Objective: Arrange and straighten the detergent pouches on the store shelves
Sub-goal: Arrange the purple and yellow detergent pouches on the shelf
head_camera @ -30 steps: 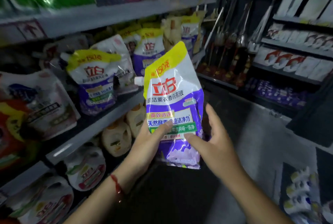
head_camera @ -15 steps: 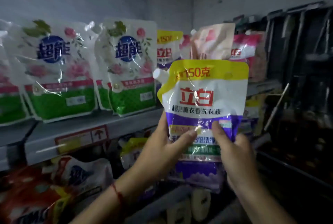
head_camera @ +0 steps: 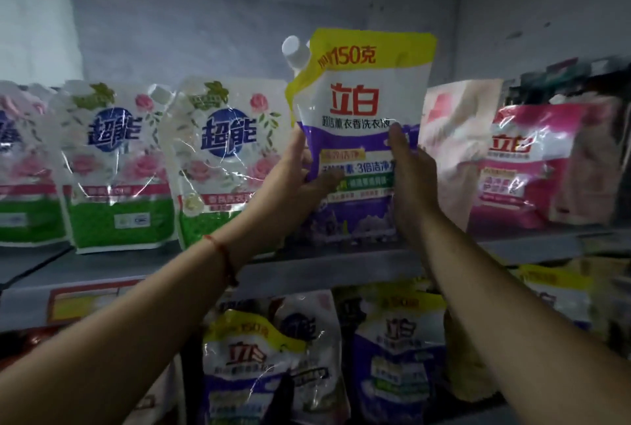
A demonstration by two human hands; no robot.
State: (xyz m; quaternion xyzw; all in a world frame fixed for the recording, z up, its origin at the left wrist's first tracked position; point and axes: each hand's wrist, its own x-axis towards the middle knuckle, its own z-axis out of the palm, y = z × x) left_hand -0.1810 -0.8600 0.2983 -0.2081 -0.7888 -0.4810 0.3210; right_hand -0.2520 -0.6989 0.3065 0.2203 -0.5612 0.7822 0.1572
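Note:
A purple, white and yellow detergent pouch (head_camera: 358, 96) with a white cap stands upright at the top shelf (head_camera: 307, 274), its base at shelf level. My left hand (head_camera: 300, 178) grips its left edge, thumb across the front. My right hand (head_camera: 409, 178) holds its right edge, fingers pointing up. Green and white pouches (head_camera: 116, 165) stand to its left, pink pouches (head_camera: 532, 165) to its right.
On the shelf below, more purple and yellow pouches (head_camera: 252, 356) lean unevenly. A grey wall (head_camera: 205, 21) rises behind the top shelf. A red and yellow price label (head_camera: 78, 305) sits on the shelf's front edge at the left.
Both hands have lifted the purple pouch from the lower shelf level up to the top shelf, between the green and the pink pouches. My view has tilted upward.

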